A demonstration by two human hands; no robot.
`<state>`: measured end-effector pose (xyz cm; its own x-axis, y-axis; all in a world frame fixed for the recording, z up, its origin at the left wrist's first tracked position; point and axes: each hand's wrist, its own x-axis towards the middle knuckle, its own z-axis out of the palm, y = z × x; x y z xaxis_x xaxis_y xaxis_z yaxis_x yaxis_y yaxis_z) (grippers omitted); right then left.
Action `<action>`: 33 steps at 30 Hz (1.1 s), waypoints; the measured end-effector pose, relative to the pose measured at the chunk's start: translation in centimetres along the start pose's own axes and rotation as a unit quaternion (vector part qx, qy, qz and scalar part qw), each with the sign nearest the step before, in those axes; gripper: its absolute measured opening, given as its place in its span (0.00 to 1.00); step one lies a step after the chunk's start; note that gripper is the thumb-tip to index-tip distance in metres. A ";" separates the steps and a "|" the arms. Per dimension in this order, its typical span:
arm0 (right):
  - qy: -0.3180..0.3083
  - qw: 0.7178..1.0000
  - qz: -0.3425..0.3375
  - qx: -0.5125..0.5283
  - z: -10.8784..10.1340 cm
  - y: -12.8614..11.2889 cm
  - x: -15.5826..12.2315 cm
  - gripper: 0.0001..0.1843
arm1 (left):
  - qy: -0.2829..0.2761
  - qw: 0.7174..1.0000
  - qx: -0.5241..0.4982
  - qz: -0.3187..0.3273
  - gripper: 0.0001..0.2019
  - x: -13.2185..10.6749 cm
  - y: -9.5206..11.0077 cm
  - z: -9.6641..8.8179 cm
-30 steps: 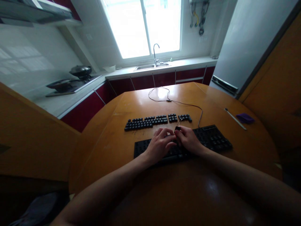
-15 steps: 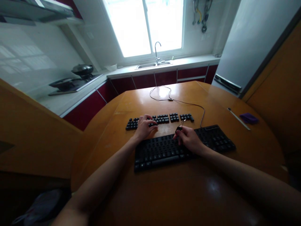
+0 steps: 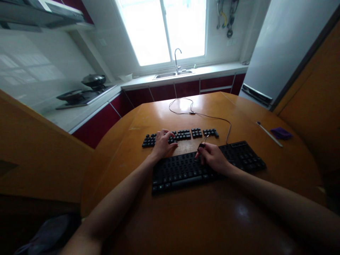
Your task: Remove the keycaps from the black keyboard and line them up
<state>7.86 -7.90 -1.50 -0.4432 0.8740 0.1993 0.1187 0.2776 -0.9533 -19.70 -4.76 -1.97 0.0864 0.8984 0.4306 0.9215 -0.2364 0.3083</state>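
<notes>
A black keyboard [image 3: 183,169] lies on the round wooden table, many of its upper keys off and its lower rows and number pad still capped. Behind it stand loose black keycaps [image 3: 183,134] in grouped rows. My left hand [image 3: 162,143] rests over the left part of these keycaps, fingers apart and thumb stretched to the right; what lies under the palm is hidden. My right hand [image 3: 212,157] is closed around the dark handle of a wire keycap puller [image 3: 206,139], its wire loops pointing up and away, above the keyboard's upper middle.
The keyboard cable [image 3: 212,117] loops toward the table's far edge. A slim white brush with a dark tip [image 3: 269,134] and a purple cloth [image 3: 281,133] lie at the right. Beyond the table are a sink [image 3: 172,74], a stove [image 3: 87,97] and a fridge [image 3: 268,53].
The index finger and thumb of my left hand have spread a little wider apart. My right hand has stayed nearly in place with the keycap puller.
</notes>
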 end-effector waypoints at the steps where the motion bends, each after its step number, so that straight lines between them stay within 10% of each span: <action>1: 0.001 1.000 0.000 0.001 0.0 0.0 0.0 0.18 | 0.000 1.000 0.004 -0.002 0.18 0.0 0.0 0.0; 25: 0.017 1.000 -0.017 -0.011 -1.0 -0.4 0.3 0.17 | 0.003 1.000 0.015 -0.026 0.19 0.3 0.2 -0.4; 30: -0.105 0.990 -0.048 -0.075 -4.0 -2.2 1.1 0.16 | -0.015 0.999 -0.045 0.028 0.13 0.0 3.7 -2.1; 33: -0.178 0.977 -0.042 -0.111 -5.2 -2.6 1.1 0.14 | -0.135 0.976 -0.136 0.105 0.10 -1.5 7.4 -2.8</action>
<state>11.65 -5.60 2.41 -0.7363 0.6609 0.1450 0.2410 0.4565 -0.8565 -14.07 -8.88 2.09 0.3930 0.8757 0.2805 0.7412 -0.4822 0.4670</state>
